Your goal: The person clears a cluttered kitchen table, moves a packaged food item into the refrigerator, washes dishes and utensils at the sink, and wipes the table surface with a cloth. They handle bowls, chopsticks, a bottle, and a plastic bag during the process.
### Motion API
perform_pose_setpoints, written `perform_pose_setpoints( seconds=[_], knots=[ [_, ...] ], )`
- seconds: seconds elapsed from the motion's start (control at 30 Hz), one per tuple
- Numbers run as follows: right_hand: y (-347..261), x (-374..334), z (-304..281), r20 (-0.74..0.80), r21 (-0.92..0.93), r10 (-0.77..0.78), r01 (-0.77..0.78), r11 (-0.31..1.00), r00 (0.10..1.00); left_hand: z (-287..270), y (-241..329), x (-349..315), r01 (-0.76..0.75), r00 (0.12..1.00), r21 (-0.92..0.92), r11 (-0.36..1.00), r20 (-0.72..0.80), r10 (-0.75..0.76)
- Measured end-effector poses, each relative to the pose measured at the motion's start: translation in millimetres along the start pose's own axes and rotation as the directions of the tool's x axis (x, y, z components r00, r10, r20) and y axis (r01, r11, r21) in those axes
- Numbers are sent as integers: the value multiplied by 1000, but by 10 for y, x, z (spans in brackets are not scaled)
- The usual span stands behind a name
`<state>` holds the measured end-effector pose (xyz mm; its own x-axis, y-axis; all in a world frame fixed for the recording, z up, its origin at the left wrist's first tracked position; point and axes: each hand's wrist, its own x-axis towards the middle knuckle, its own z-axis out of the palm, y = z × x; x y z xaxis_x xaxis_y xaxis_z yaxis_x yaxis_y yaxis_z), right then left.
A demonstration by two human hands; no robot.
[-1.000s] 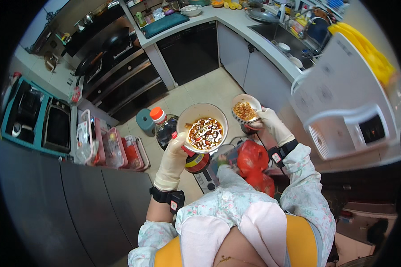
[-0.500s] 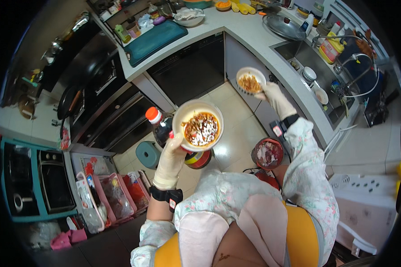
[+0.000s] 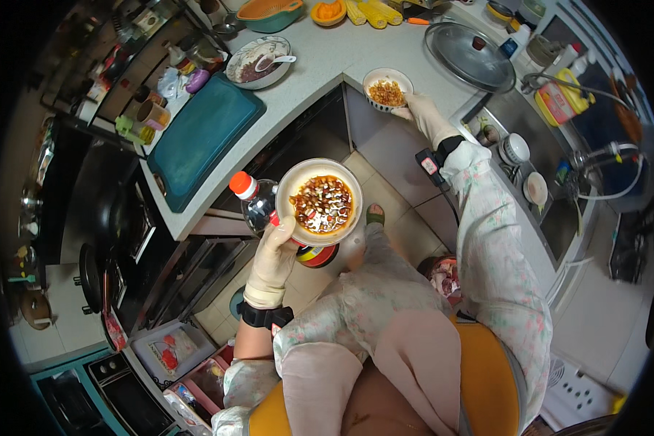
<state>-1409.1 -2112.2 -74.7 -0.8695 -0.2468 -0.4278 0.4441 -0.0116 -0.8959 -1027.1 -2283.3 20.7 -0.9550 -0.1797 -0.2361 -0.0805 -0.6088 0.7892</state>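
Note:
My left hand [image 3: 272, 254], in a pale glove, is closed on a white bowl [image 3: 355, 231] of dark sauce with chopped bits. Against its left side is a dark bottle [image 3: 258, 208] with a red cap, which seems gripped by the same hand; the bowl and fingers hide part of it. Under the bowl shows a round red and yellow thing [image 3: 318, 257]; whether it belongs to the bottle I cannot tell. My gloved right hand [image 3: 427, 120] grips the rim of a small patterned bowl [image 3: 382, 107] holding golden-brown bits, at the edge of the counter.
The counter [image 3: 327, 54] bears a teal cutting board [image 3: 209, 138], a bowl with a white spoon [image 3: 241, 62], corn cobs [image 3: 374, 12] and a glass lid [image 3: 472, 58]. Right of it is a sink [image 3: 552, 225] with dishes. A container of raw meat [image 3: 445, 275] stands low beside my leg.
My right hand has carried the small bowl forward and left to the counter's edge. My left hand still holds the sauce bowl, beside the bottle. My view has shifted nearer the counter.

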Motion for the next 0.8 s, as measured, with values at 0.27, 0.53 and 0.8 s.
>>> perform_pose_setpoints(
  seconds=[0.27,0.53,0.8],
  knots=[
    [-290,1695,105,-10,-39,40,-40,998,999,60,235,1447,34,994,-51,998,-100,-39],
    [-605,2438,80,165,15,52,-56,998,985,-100,302,2406,226,968,-3,974,-116,-224],
    [-1188,1237,251,347,-114,52,-13,993,937,-48,484,2990,201,979,22,979,-13,-201]
  ],
)
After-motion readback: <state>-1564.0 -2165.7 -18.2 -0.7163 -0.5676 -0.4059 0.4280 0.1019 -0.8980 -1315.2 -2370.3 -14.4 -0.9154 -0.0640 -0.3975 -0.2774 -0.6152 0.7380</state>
